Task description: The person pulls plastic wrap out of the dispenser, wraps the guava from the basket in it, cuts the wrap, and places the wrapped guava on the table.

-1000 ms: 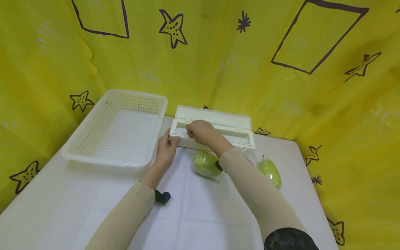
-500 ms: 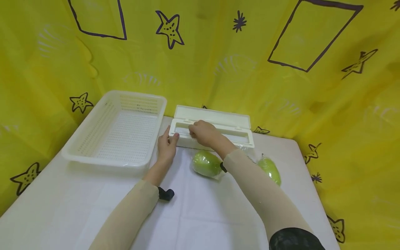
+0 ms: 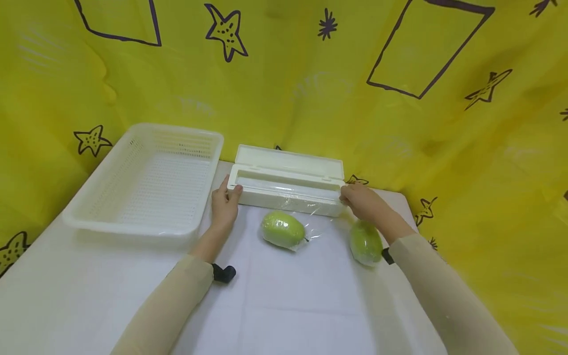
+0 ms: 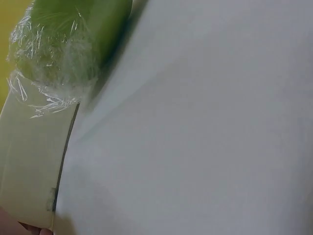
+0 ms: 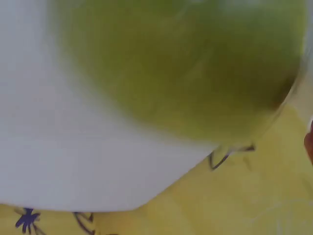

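A white cling film dispenser [image 3: 266, 198] stands at the table's back, its lid [image 3: 288, 161] raised and a roll of film [image 3: 284, 187] inside. My left hand [image 3: 224, 207] grips its left end, thumb at the front. At the right end, my right hand [image 3: 366, 201] has its fingers curled against the dispenser; what exactly they pinch is hidden. Clear film [image 3: 315, 229] trails from the front. Two oval green fruits wrapped in film lie nearby: one [image 3: 282, 229] before the dispenser, the other [image 3: 366, 244] below my right hand. The right wrist view shows green fruit [image 5: 186, 63] up close.
A white plastic basket [image 3: 128, 228] with slotted sides stands to the left of the dispenser. White cloth covers the table [image 3: 306, 286]. Behind it hangs a yellow curtain [image 3: 266, 88] with drawn stars.
My right hand has slid from the dispenser's left part to its right end, uncovering the roll. My left hand stays at the left end. The head view has shifted slightly.
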`<state>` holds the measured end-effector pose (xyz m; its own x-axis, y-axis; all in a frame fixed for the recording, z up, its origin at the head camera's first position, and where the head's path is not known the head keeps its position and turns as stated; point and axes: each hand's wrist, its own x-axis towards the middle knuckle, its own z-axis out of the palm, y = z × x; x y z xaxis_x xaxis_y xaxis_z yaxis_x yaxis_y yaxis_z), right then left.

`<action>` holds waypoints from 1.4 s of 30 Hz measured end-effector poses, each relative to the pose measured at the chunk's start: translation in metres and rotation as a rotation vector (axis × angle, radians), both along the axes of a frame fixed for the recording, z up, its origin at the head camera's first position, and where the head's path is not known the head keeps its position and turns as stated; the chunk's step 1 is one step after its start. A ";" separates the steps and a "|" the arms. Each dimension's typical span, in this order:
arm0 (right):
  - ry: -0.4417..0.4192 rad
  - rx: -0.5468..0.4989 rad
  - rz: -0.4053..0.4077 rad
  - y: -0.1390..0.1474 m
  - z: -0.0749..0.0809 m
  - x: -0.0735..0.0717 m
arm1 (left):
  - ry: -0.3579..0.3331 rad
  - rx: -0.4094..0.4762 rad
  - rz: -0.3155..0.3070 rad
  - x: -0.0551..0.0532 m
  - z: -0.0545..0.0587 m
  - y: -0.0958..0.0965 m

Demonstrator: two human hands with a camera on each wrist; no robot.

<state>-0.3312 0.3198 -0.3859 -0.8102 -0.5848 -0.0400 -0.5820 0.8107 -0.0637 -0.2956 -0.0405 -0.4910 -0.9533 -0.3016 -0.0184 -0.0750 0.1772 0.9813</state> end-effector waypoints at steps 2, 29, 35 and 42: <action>0.001 -0.016 -0.024 -0.002 0.001 0.000 | -0.003 0.015 -0.005 -0.001 0.003 -0.003; -0.405 -1.132 -0.696 -0.036 -0.040 0.078 | 0.009 -0.179 -0.377 0.051 0.020 0.048; -0.359 -1.039 -0.670 -0.038 -0.041 0.088 | 0.097 -0.344 -0.405 0.051 0.019 0.045; -0.188 -1.101 -0.526 -0.048 -0.039 0.102 | 0.135 -0.313 -0.402 0.053 0.019 0.042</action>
